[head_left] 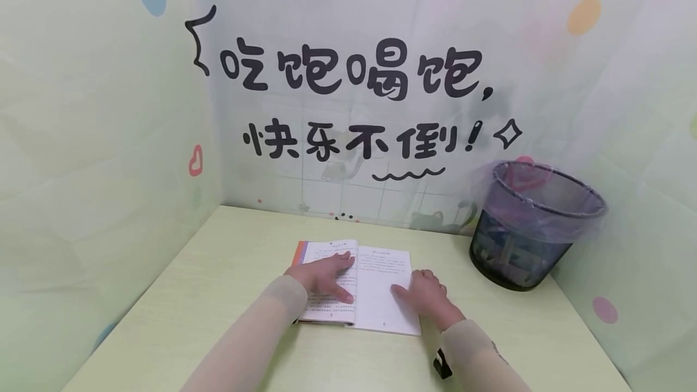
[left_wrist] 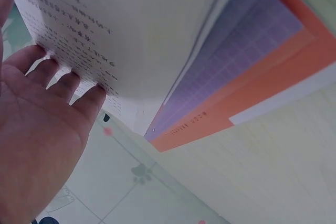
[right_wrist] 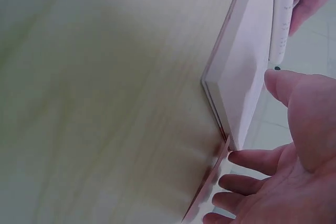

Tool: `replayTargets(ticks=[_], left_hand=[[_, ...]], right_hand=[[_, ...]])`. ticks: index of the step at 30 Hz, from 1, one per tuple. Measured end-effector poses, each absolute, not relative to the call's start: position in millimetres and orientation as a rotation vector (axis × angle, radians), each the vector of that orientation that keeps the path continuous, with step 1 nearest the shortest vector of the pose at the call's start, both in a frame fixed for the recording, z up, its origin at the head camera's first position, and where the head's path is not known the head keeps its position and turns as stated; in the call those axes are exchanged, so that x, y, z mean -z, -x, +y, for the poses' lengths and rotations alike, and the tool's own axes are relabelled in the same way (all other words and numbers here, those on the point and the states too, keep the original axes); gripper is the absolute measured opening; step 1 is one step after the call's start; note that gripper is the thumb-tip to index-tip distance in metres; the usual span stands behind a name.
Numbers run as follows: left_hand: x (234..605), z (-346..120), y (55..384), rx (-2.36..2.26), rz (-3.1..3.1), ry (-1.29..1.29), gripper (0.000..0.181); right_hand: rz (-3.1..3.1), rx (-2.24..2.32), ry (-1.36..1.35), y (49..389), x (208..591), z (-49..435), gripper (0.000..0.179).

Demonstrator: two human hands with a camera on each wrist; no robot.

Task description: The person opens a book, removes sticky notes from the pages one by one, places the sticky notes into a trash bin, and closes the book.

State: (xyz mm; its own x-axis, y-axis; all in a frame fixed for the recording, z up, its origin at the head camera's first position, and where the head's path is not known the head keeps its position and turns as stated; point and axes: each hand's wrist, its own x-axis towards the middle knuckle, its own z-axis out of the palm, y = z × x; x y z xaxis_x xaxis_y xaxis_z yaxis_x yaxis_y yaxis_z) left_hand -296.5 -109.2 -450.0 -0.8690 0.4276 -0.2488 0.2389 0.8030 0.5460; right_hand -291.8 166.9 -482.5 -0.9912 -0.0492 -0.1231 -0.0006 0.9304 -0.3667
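An open book point(head_left: 386, 301) lies on the table with printed text on both pages. My left hand point(head_left: 323, 277) rests on the left page, its fingers spread toward the spine. The left wrist view shows those fingertips point(left_wrist: 94, 95) against the page, beside an orange cover point(left_wrist: 199, 129) and a purple sheet. My right hand point(head_left: 427, 295) is at the book's right edge, thumb over the page. In the right wrist view, its nearly straight fingers point(right_wrist: 257, 161) touch a thin reddish flap point(right_wrist: 209, 179) by the book's corner, with the thumb apart from them.
A black mesh waste bin point(head_left: 506, 253) with a purple liner stands at the back right of the pale wood table point(head_left: 218, 271). A printed wall sheet point(head_left: 337, 101) with black lettering closes off the back, and side sheets flank the table.
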Motion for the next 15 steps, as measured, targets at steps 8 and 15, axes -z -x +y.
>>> replayTargets(ticks=[8, 15], left_hand=[[448.3, -108.2, 295.5, -0.732, 2.629, -0.498, 0.104], [448.0, -108.0, 296.2, -0.717, 2.636, -0.501, 0.103]], right_hand=[[2.933, 0.594, 0.029, 294.9, 476.4, 167.8, 0.075], [2.915, 0.608, 0.085, 293.1, 467.5, 166.1, 0.074]])
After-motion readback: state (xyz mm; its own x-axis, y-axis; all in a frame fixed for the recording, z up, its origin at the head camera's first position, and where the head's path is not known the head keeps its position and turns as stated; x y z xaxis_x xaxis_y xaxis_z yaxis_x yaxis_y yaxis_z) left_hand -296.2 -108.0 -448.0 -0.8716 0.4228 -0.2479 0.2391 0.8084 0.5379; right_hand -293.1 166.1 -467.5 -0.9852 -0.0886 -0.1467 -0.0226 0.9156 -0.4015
